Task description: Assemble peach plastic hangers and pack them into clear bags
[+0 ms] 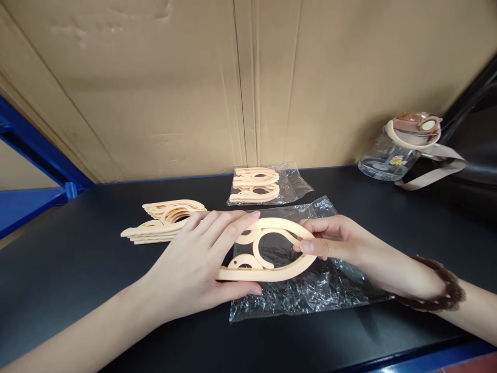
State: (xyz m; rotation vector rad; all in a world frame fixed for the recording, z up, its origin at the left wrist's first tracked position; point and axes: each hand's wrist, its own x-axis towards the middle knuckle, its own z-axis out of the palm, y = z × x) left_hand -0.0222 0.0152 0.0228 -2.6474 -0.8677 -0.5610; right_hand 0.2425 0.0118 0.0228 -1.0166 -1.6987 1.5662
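Note:
A cream plastic folding hanger [287, 273], folded into a loop, is between my hands above a clear plastic bag [330, 290]. My left hand [205, 259] grips its left end, fingers over the top edge and thumb along the bottom. My right hand [330, 239] pinches the rounded right end between thumb and fingers. Whether more than one hanger is in the hands cannot be made out. Left of them, a stack of similar hangers [151, 227] lies on the black table [77, 269], partly hidden by my left hand.
Behind the hands lies a clear bag [289, 184] with folded hangers [254, 194]. A transparent bottle [396, 150] with a brown lid and strap stands at the back right. Cardboard [174, 93] rises behind the table, beside a blue metal frame [34, 140] at left.

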